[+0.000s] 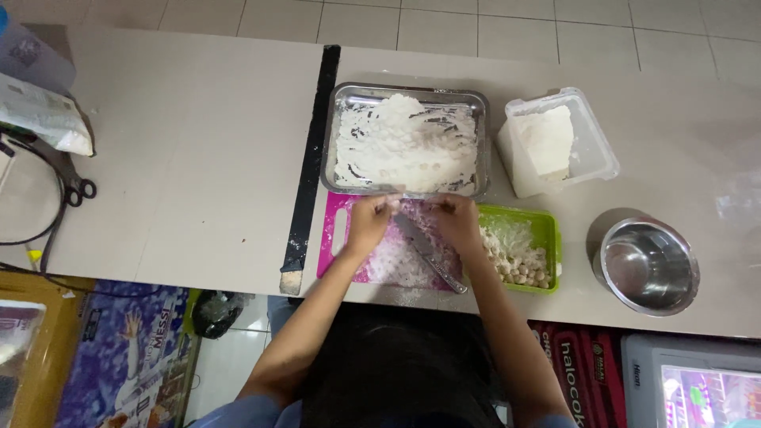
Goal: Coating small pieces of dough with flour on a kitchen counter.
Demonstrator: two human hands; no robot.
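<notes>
My left hand (369, 223) and my right hand (455, 219) are close together over a floury pink cutting board (337, 238), fingers curled at the near rim of a metal tray (333, 119) full of white flour. Whether the fingers pinch a bit of dough I cannot tell. A knife (429, 254) lies on the board between my wrists. A green tray (545, 228) with several small dough balls sits right of my right hand.
A clear plastic box (598, 150) with a white dough block stands at the back right. A steel bowl (647, 266) sits at the right. A flour bag (43, 119), scissors (75, 186) and cables lie far left. A black strip (311, 158) runs across the table.
</notes>
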